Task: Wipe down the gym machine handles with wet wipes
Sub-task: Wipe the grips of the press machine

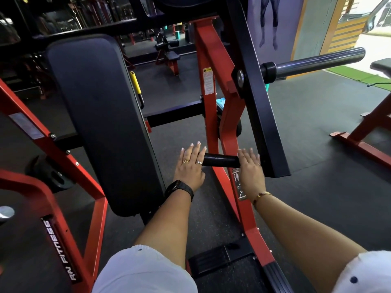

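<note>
A short black handle (pixel 221 160) sticks out sideways from the black lever arm (pixel 260 106) of a red gym machine. My left hand (pixel 189 166) lies over the handle's left end, fingers straight and spread. My right hand (pixel 250 168) covers the handle's right end near the lever arm, its fingers straight too. No wipe shows in either hand. A light blue packet (pixel 221 102), possibly the wipes, sits behind the red upright, partly hidden.
A tall black back pad (pixel 101 115) stands on the left. The red frame upright (pixel 211 85) runs behind the handle. A chrome weight sleeve (pixel 319 61) juts right from the lever arm. Another red frame (pixel 366 132) stands on the rubber floor at right.
</note>
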A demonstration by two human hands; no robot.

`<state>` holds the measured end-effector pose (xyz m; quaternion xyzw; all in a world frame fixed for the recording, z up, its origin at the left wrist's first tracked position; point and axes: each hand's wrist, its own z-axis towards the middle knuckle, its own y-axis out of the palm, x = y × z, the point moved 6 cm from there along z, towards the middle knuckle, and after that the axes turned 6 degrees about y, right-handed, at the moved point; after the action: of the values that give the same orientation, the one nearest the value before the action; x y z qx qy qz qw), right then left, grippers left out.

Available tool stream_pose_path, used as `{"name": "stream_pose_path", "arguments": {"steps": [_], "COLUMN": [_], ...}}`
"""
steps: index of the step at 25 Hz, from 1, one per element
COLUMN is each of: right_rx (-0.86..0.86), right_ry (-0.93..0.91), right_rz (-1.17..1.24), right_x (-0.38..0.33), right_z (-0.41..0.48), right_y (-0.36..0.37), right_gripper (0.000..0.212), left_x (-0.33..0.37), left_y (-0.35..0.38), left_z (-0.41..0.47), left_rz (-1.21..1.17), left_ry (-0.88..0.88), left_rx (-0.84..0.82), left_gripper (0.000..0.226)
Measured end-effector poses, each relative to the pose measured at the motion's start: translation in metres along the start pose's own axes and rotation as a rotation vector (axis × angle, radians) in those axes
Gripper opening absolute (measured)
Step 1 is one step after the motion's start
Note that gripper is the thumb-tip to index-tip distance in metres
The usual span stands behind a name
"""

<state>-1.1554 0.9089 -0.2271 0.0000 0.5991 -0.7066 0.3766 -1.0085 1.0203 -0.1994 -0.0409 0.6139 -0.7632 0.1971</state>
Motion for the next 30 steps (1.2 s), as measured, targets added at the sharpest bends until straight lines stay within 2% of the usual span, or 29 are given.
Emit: {"name": "stream_pose_path", "arguments": {"steps": [3,6,9,10,12,14,17,20,23,25,26,28,30], "right_rx": [-0.139,-0.244,-0.181,-0.145,-0.117,-0.140,-0.240,-0.215,-0.167,-0.183,-0.196,-0.246,-0.320], "right_ry": [0.036,-0.180,-0.310,-0.274,-0.090,0.007,-0.157,-0.260,-0.169,0.044,0.100,0.042,-0.131], "right_rz": [0.129,0.271,0.104,0.038,-0.048,-0.033,0.143,0.205,-0.062,-0.163,-0.163,-0.018,0.146], "right_x": [-0.059,-0.109,-0.085,-0.066,-0.032,-0.032,-0.086,-0.100,-0.047,-0.019,-0.021,-0.052,-0.092], "right_z": [0.007,0.000,0.004,0.006,0.010,0.016,0.014,0.006,0.015,0.025,0.029,0.036,0.033], "right_y": [0.004,0.007,-0.005,-0.008,-0.013,-0.007,0.013,0.011,-0.001,-0.013,-0.013,-0.006,0.003], "right_gripper": [0.061,0.057,0.065,0.065,0.060,0.054,0.053,0.052,0.042,0.029,0.029,0.031,0.028], "left_x": [-0.001,-0.003,-0.004,-0.003,-0.004,-0.005,-0.005,-0.007,-0.009,-0.010,-0.010,-0.009,-0.009], "left_y": [0.001,0.002,0.003,0.001,-0.001,-0.002,-0.002,-0.002,0.000,0.000,0.000,0.001,0.002], "left_z": [-0.001,-0.001,-0.002,-0.002,-0.003,-0.004,-0.004,-0.005,-0.004,-0.004,-0.002,-0.002,-0.002], "left_rz": [0.003,0.080,0.031,0.029,0.022,0.017,-0.002,0.007,0.024,0.072,0.094,0.130,0.100], "left_ry": [-0.008,-0.010,0.028,0.040,0.040,0.032,0.021,0.000,0.047,0.066,0.080,0.092,0.092], "left_rx": [0.005,0.003,-0.012,-0.015,-0.021,-0.023,-0.017,0.009,-0.020,-0.032,-0.034,-0.028,-0.014], "left_gripper": [0.081,0.077,0.081,0.083,0.086,0.085,0.085,0.086,0.085,0.082,0.080,0.079,0.077]}}
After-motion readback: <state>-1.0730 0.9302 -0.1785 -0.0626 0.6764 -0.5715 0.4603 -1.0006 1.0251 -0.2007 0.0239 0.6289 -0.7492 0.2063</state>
